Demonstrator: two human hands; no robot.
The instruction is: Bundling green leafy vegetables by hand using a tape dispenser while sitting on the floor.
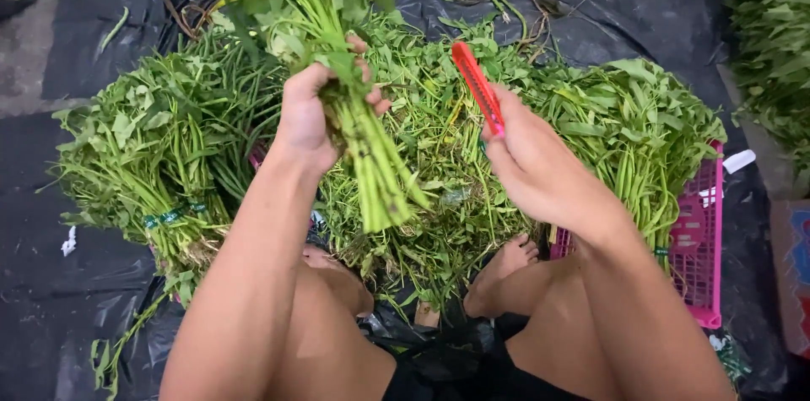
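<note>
Left hand clamped round the greens bunch, stems down; right hand just beside, gripping a red cutter.

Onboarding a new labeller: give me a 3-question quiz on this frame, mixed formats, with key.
1. True or false: the left hand grips a bunch of green stems with the cut ends pointing toward the person.
2. Multiple choice: what does the right hand hold? A) a red cutter B) a roll of tape C) nothing
3. Fill in: the pink crate sits on the person's ____ side.

Key: 1 true; 2 A; 3 right
</note>
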